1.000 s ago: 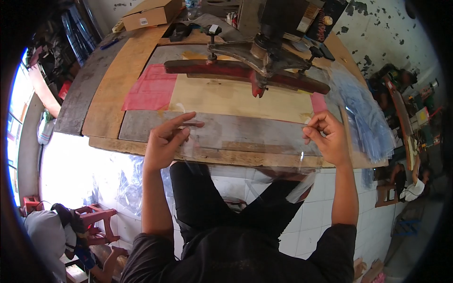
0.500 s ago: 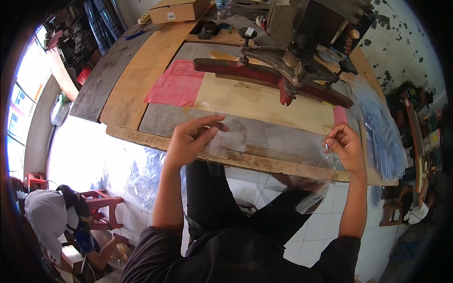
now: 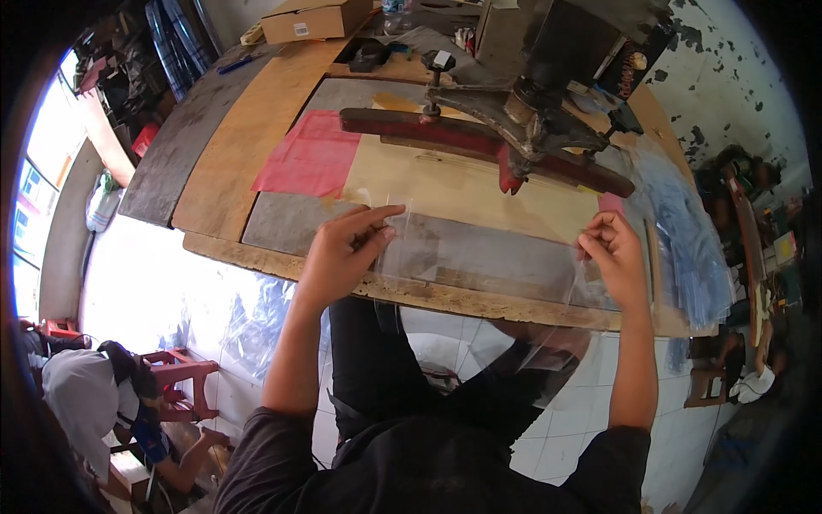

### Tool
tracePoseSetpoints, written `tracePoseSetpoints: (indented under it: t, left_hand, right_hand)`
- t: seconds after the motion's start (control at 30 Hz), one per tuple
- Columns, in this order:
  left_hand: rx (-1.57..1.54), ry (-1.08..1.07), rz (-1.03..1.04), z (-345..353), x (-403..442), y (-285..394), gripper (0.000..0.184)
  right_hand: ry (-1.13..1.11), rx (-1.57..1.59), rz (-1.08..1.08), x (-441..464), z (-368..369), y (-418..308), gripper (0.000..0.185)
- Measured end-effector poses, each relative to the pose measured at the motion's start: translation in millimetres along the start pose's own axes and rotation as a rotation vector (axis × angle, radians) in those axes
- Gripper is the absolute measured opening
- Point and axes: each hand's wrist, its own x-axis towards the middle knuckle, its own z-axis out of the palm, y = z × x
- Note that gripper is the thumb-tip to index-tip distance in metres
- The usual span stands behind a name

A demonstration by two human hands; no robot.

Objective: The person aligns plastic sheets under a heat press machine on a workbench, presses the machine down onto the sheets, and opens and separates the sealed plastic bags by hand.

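Beat-up wooden table (image 3: 214,141), clear plastic sheet (image 3: 492,291) spanning both hands over its front edge. Right hand (image 3: 615,261) pinches one side; left hand's (image 3: 347,253) fingers are narrowly parted, can't tell their grip. Looks light, floppy, probably slippery, so I'd grab corners.

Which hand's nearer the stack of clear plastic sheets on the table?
Right. The right hand is just left of the stack of clear plastic sheets; the left hand is much farther left, below the large pink sheet in view.
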Motion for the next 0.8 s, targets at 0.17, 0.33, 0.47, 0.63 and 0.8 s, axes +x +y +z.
tracePoseSetpoints:
  t: [0.17,0.33,0.47,0.63,0.8]
  left_hand:
    - [0.213,-0.067,0.031,2,33,11,0.036]
    - [0.386,-0.127,0.167,8,73,-3,0.034]
    - [0.495,-0.179,0.183,14,87,-21,0.034]
    - [0.618,-0.199,0.130,19,83,-10,0.038]
    - [0.955,-0.135,0.404,20,79,-9,0.037]
  right_hand:
    - [0.072,-0.170,0.021,37,-5,12,0.012]
    - [0.046,-0.601,-0.044,64,0,23,0.008]
    - [0.016,-0.812,-0.184,65,2,21,0.010]
    - [0.093,-1.009,-0.418,65,3,33,0.008]
    - [0.095,-1.111,-0.489,64,1,42,0.009]
